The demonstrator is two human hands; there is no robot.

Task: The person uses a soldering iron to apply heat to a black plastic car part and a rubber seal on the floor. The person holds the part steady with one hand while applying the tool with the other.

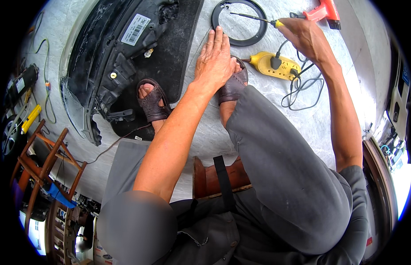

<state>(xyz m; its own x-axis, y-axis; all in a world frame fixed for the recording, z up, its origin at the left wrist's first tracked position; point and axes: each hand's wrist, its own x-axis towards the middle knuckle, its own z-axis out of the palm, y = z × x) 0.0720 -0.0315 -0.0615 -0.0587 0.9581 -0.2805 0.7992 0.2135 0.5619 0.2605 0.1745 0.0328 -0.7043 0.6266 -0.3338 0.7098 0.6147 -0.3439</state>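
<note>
My left hand [214, 59] lies with its fingers stretched out, the fingertips at the near left edge of a flat black ring [217, 32] on the floor. In my right hand [302, 39] is a thin-shafted tool with a yellow collar, which looks like a soldering iron [254, 17]. Its tip points left, over the ring's opening. The palm and curled fingers hide most of its handle. Just beyond my right hand lies a red heat gun [318, 13]. A yellow power strip [276, 66] with plugs in it sits between my arms.
At the left a large black car headlight housing [112, 57] with a clear lens rests on a dark mat [181, 53]. Loose black cord [298, 95] coils beside the power strip. A wooden stool frame [48, 154] stands at the left. My sandalled feet are close to the mat and ring.
</note>
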